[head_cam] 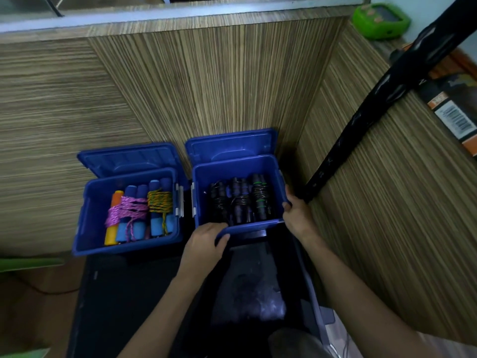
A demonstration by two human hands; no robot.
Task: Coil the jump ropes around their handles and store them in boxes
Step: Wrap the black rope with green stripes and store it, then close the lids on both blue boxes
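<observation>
Wood-grain panelling (pixel 219 81) with fine stripes is seen behind and to both sides, forming a corner in which two blue boxes are set on a dark surface (pixel 124 293). A thick black pole (pixel 382 99) is seen slanting across the right-hand panel, its lower end close above the right hand (pixel 296 215). On the ledge at the upper right a green device (pixel 379 20) is visible, and a printed package with a barcode (pixel 454 117) lies further along.

The right box (pixel 237 169) is held by both hands. Its near rim is gripped by the left hand (pixel 206 241), with the fingers curled over the edge into the box and the thumb pressed against the outer wall. Its right rim, at the near corner, is gripped by the right hand, the fingers being hooked over the edge. Between the two grips, inside this box, black jump ropes (pixel 240 200) are packed side by side, their cords coiled round the handles. The hinged lid (pixel 229 146) is stood open at the far side, away from both hands.

The left box (pixel 95 202) is set just left of the left hand's grip, untouched, its lid likewise open. In it lie foam-handled jump ropes: one bundle wound with pink cord (pixel 126 210) and one with yellow-and-dark cord (pixel 160 201).
</observation>
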